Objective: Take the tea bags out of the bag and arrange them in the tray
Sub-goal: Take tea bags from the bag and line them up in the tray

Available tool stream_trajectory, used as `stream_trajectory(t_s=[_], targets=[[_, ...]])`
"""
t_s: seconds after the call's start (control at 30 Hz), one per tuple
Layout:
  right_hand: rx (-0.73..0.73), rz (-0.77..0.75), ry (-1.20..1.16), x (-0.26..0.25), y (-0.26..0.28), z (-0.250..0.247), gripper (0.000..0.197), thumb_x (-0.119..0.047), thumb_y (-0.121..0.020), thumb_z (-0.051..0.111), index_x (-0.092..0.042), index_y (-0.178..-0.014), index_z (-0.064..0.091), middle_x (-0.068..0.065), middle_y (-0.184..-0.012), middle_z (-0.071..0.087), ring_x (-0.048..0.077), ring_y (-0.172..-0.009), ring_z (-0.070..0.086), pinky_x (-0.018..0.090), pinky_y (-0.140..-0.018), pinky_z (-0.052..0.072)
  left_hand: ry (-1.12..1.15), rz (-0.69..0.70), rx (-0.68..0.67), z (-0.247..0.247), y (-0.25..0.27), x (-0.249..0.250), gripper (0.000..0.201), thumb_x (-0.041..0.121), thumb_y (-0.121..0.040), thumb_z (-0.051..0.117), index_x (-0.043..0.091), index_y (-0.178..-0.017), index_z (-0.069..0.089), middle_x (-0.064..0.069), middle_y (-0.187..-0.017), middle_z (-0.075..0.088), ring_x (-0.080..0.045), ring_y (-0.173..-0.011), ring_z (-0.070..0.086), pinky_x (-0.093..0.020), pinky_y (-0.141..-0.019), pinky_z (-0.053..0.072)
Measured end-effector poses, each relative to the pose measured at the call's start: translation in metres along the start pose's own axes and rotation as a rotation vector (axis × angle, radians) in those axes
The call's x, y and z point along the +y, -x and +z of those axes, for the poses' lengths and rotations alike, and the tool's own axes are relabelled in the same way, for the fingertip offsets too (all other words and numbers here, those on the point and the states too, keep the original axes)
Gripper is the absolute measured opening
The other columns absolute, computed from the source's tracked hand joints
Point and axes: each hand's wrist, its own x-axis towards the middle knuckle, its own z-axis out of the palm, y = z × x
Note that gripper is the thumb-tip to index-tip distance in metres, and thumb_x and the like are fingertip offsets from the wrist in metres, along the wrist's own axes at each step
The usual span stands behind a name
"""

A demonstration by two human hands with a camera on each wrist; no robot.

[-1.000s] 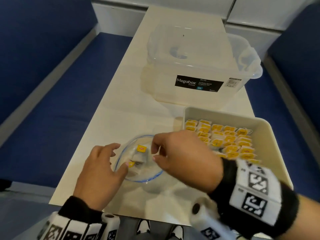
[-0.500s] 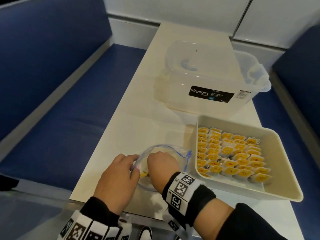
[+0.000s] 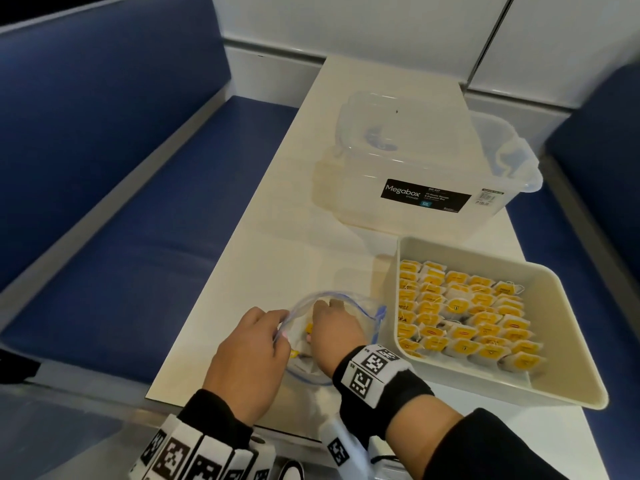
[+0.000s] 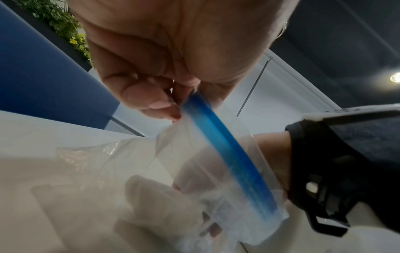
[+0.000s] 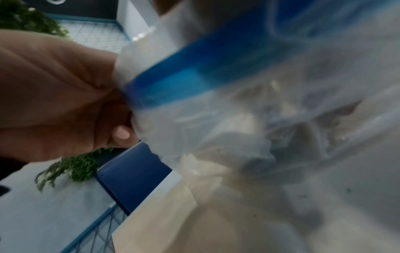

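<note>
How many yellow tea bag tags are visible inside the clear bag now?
2. One tag shows beside the right hand, which reaches into the zip bag; the other tag peeks from under the left hand. More may be hidden.

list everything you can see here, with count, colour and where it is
zip bag: one, clear with a blue zip strip, open on the near part of the table, left of the tray
tea bags in the zip bag: a few, white with yellow tags, count unclear
tray: one, cream, near right of the table
tea bags in the tray: many, white with yellow tags, in rows filling its left part
storage box: one, clear with a black label, far end of the table behind the tray
table: one, cream, between the benches
benches: two, blue, either side
left hand: pinches the bag's rim
right hand: reaches inside the bag, fingers hidden
</note>
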Motion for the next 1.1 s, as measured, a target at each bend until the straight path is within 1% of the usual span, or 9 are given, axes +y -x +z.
stream_trajectory(t_s=[0.17, 0.27, 0.4, 0.5, 0.63, 0.83, 0.97, 1.03, 1.1], targets=[[-0.006, 0.021, -0.067, 0.002, -0.006, 0.0, 0.049, -0.018, -0.094, 0.052, -0.002, -0.137, 0.035, 0.015, -0.136, 0.048, 0.025, -0.125, 0.047, 0.031, -0.102, 0.036, 0.011, -0.008, 0.001, 0.0, 0.001, 0.0, 0.035, 0.021, -0.095, 0.04, 0.027, -0.128, 0.05, 0.009, -0.109, 0.049, -0.014, -0.089, 0.056, -0.026, -0.079, 0.044], [-0.018, 0.015, -0.138, 0.004, -0.006, 0.0, 0.049, -0.016, -0.091, 0.057, -0.003, -0.135, 0.039, 0.013, -0.133, 0.051, 0.024, -0.123, 0.049, 0.03, -0.1, 0.037, 0.008, -0.003, 0.006, 0.001, 0.001, 0.0, 0.035, 0.022, -0.096, 0.039, 0.027, -0.129, 0.05, 0.009, -0.108, 0.048, -0.013, -0.088, 0.056, -0.024, -0.078, 0.043], [0.006, 0.006, -0.158, 0.007, -0.002, 0.002, 0.029, -0.014, -0.083, 0.064, -0.012, -0.111, 0.059, 0.009, -0.113, 0.064, 0.022, -0.102, 0.058, 0.028, -0.082, 0.042, -0.002, -0.013, 0.011, 0.002, 0.0, -0.002, 0.034, 0.021, -0.096, 0.038, 0.028, -0.127, 0.05, 0.008, -0.104, 0.047, -0.012, -0.086, 0.055, -0.023, -0.075, 0.041], [0.048, 0.003, -0.217, 0.009, 0.0, 0.001, 0.016, -0.009, -0.08, 0.059, -0.018, -0.093, 0.062, 0.008, -0.1, 0.07, 0.023, -0.095, 0.063, 0.028, -0.083, 0.049, -0.025, -0.021, 0.013, 0.003, -0.002, -0.001, 0.034, 0.022, -0.096, 0.037, 0.027, -0.127, 0.05, 0.007, -0.104, 0.046, -0.013, -0.086, 0.054, -0.022, -0.074, 0.038], [0.12, -0.074, -0.155, 0.011, 0.008, -0.008, 0.016, -0.014, -0.085, 0.058, -0.015, -0.098, 0.068, 0.007, -0.098, 0.07, 0.024, -0.096, 0.062, 0.03, -0.083, 0.049, -0.032, -0.036, 0.013, 0.002, -0.004, 0.0, 0.034, 0.022, -0.096, 0.036, 0.026, -0.127, 0.05, 0.006, -0.104, 0.046, -0.014, -0.087, 0.053, -0.021, -0.074, 0.036], [0.274, -0.234, -0.136, 0.02, 0.038, -0.041, 0.013, -0.017, -0.084, 0.061, -0.024, -0.09, 0.071, 0.002, -0.091, 0.063, 0.021, -0.086, 0.061, 0.03, -0.074, 0.048, -0.024, -0.05, 0.015, 0.002, -0.007, 0.0, 0.034, 0.022, -0.096, 0.036, 0.024, -0.127, 0.051, 0.005, -0.106, 0.048, -0.015, -0.088, 0.055, -0.025, -0.078, 0.043], [0.297, -0.3, -0.061, 0.028, 0.052, -0.067, 0.015, -0.026, -0.089, 0.06, -0.027, -0.101, 0.069, -0.002, -0.096, 0.064, 0.016, -0.088, 0.06, 0.023, -0.066, 0.034, -0.027, -0.061, 0.005, 0.003, -0.007, 0.003, 0.036, 0.025, -0.095, 0.041, 0.026, -0.131, 0.047, 0.005, -0.11, 0.046, -0.014, -0.087, 0.056, -0.025, -0.075, 0.043], [0.307, -0.293, -0.094, 0.033, 0.055, -0.076, 0.014, -0.026, -0.088, 0.061, -0.028, -0.099, 0.07, -0.003, -0.092, 0.069, 0.016, -0.086, 0.062, 0.026, -0.07, 0.044, -0.035, -0.027, 0.018, 0.003, -0.006, 0.006, 0.043, 0.03, -0.091, 0.05, 0.027, -0.133, 0.044, 0.007, -0.114, 0.042, -0.013, -0.095, 0.052, -0.025, -0.079, 0.043], [0.319, -0.284, -0.138, 0.035, 0.06, -0.083, 0.011, -0.025, -0.085, 0.064, -0.028, -0.094, 0.071, -0.003, -0.088, 0.07, 0.017, -0.085, 0.063, 0.03, -0.074, 0.049, -0.024, 0.078, 0.054, 0.0, -0.004, 0.01, 0.055, 0.038, -0.08, 0.06, 0.033, -0.132, 0.043, 0.014, -0.117, 0.036, -0.007, -0.106, 0.038, -0.027, -0.091, 0.037]])
